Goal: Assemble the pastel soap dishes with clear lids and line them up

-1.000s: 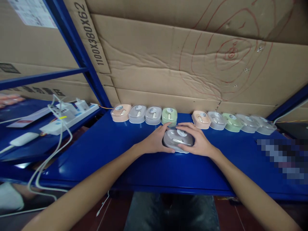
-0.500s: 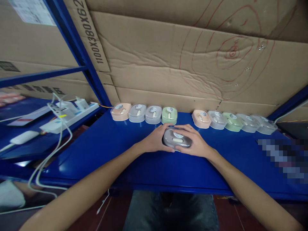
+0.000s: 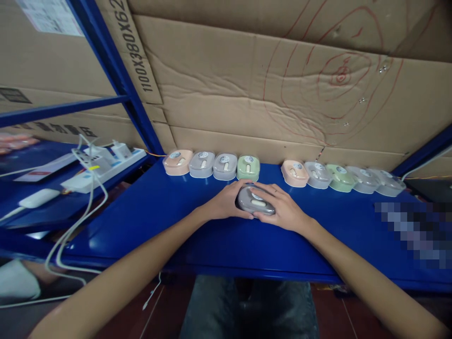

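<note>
Slippage looked the chief risk: your left hand (image 3: 226, 203), half-curled, clasped the left end of a grey, rounded, glossy plastic box (image 3: 249, 199), whose smoothness could have defeated that grip. Careless forward movement might have knocked the pale green, rounded plastic container (image 3: 248, 168) just beyond. Your right hand (image 3: 286, 207), fingers spread over the right end, could have tilted it by pressing unevenly. The box lay between both hands at the glossy blue tabletop (image 3: 226, 245), contact unclear, shiny, its round white label (image 3: 256, 197) partly covered beside a pale oblong piece (image 3: 258, 203).
</note>
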`<move>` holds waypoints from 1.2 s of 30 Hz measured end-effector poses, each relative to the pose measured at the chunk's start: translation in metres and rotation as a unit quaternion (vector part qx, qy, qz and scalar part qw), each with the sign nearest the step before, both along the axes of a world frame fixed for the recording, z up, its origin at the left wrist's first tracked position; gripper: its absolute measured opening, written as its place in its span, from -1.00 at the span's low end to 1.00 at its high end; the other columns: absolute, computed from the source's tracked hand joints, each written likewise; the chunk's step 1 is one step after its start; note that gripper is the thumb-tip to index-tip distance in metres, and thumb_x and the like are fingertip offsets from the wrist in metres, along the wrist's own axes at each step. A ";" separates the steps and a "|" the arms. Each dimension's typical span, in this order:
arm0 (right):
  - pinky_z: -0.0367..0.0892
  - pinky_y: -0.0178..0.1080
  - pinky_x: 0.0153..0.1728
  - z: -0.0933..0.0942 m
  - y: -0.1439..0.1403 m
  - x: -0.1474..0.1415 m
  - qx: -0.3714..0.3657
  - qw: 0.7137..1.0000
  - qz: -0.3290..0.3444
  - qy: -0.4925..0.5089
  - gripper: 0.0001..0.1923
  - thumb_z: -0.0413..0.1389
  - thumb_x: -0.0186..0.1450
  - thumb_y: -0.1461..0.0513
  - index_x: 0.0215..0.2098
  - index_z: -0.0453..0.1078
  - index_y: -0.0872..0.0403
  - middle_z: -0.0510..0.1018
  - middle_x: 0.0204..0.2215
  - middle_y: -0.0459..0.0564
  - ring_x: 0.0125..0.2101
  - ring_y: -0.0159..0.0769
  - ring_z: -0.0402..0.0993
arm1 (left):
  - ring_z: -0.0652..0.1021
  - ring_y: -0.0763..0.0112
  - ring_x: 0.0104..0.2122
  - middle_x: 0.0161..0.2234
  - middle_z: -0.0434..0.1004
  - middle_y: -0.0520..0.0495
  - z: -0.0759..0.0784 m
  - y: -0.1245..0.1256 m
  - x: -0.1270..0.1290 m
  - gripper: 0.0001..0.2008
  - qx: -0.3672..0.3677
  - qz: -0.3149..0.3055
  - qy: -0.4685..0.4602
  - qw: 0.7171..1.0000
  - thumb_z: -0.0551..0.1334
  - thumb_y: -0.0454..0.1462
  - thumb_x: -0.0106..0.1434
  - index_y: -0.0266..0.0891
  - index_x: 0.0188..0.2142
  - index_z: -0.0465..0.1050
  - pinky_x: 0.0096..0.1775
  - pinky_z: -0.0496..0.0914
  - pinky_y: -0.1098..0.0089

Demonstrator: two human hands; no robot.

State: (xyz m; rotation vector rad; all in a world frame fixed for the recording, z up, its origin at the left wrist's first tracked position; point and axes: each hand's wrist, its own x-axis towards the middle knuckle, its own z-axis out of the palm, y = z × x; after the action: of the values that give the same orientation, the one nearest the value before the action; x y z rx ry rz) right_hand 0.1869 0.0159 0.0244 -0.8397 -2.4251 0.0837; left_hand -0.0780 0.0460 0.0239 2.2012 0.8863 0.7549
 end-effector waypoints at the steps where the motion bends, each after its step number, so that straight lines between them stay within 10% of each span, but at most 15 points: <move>1: 0.44 0.26 0.31 0.000 -0.001 0.000 0.001 1.000 -0.006 -0.008 -0.31 0.27 0.47 -0.01 0.50 0.30 -0.09 0.37 0.50 0.11 0.34 0.12 0.47 | 0.43 -0.25 0.38 0.41 0.41 -0.28 0.000 0.001 -0.001 0.08 -0.001 -0.001 -0.002 1.000 0.65 0.10 0.01 -0.07 0.41 0.24 0.38 0.28 -0.22; 13: 0.45 0.37 0.29 -0.005 -0.014 -0.001 0.034 0.999 -0.033 -0.011 -0.32 0.28 0.42 0.09 0.41 0.21 0.03 0.29 0.39 0.36 0.37 0.30 0.31 | 0.54 -0.15 0.25 0.30 0.51 -0.26 0.002 0.010 -0.011 -0.06 0.003 -0.029 -0.021 0.999 0.63 0.10 0.10 -0.08 0.35 0.34 0.28 0.40 -0.15; 20: 0.39 0.41 0.37 -0.002 -0.052 0.014 0.053 0.995 -0.058 -0.055 -0.16 0.22 0.50 0.09 0.61 -0.04 0.01 0.26 0.48 0.36 0.50 0.32 0.19 | 0.28 -0.22 0.48 0.50 0.27 -0.23 -0.001 0.009 -0.010 0.02 0.036 -0.071 0.032 0.996 0.56 0.13 0.22 0.04 0.54 0.19 0.46 0.18 -0.20; 29: 0.47 0.35 0.18 0.002 -0.074 0.036 0.108 0.973 -0.163 -0.126 -0.39 0.19 0.54 -0.05 0.40 0.35 0.11 0.45 0.40 0.36 0.27 0.33 0.44 | 0.58 -0.01 0.13 0.28 0.51 -0.29 -0.010 0.015 -0.007 0.17 0.007 -0.024 -0.001 1.000 0.57 0.06 0.18 -0.06 0.59 0.00 0.15 0.50 -0.05; 36: 0.36 0.30 0.11 -0.002 -0.031 0.030 0.174 0.932 -0.259 -0.185 -0.39 0.10 0.57 -0.06 0.35 0.45 0.21 0.54 0.29 0.43 0.17 0.38 0.41 | 0.62 0.04 0.07 0.20 0.58 -0.27 -0.004 0.013 -0.006 -0.01 0.012 -0.009 -0.005 1.000 0.51 0.07 0.26 -0.10 0.53 0.14 0.11 0.53 -0.01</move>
State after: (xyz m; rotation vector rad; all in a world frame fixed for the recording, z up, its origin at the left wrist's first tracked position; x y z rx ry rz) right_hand 0.2172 -0.0149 0.0228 -1.3838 -2.3459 -0.7419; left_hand -0.0844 0.0587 0.0199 2.2217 0.8565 0.7710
